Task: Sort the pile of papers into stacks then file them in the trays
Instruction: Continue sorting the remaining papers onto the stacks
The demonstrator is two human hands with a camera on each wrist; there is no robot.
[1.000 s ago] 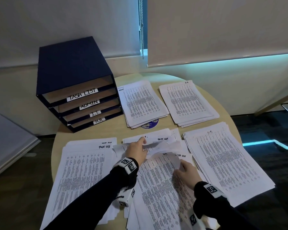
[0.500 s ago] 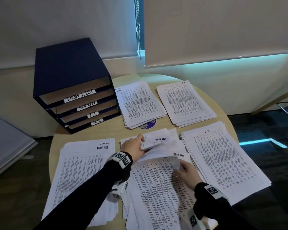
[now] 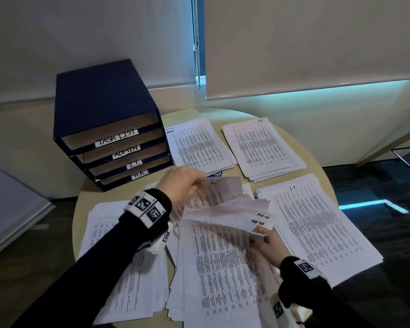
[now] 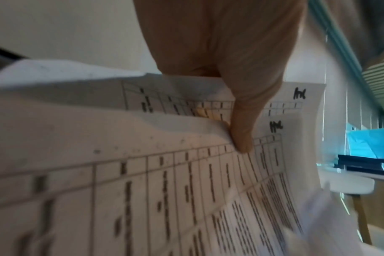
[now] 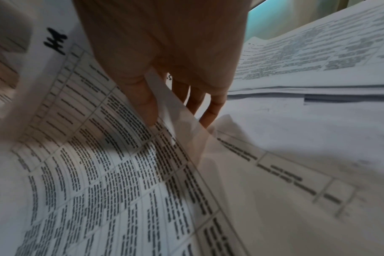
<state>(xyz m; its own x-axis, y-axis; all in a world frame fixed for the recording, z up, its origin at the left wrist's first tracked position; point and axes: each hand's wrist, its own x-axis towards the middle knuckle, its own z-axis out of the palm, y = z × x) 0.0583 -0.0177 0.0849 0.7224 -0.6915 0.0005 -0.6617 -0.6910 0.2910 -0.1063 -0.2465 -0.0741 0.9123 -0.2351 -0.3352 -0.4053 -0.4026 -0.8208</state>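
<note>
sheets marked "task list" (image 3: 225, 209), flat on the unsorted pile (image 3: 223, 268) half a second ago, now hang lifted, left hand (image 3: 179, 183) and right hand (image 3: 269, 242) pinching opposite edges, so they're likely bound for the left-hand task-list stack (image 3: 109, 245).

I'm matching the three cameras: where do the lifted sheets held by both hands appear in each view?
Head: lifted sheets at centre, above the pile.
Left wrist: lifted sheets fill the lower frame under the left hand.
Right wrist: lifted sheets at centre, pinched by the right hand.
Shared landmark: the printed table grid.
</note>
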